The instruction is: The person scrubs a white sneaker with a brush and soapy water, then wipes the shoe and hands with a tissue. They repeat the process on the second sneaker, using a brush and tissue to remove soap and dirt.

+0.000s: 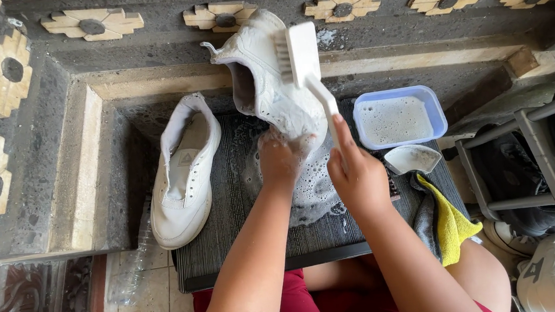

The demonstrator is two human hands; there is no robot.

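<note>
One cam only, head-worn, looking almost straight down from above the person's lap — so no 2nd view and no shared part. Forearms enter from the bottom edge, centre and right. It faces a dark stone ledge running across the top of the frame. Close range: the ribbed black mat fills the centre, a shoe rack is cut off at the right edge, patterned floor shows bottom left. Slight wide-angle bend at the frame edges.
</note>
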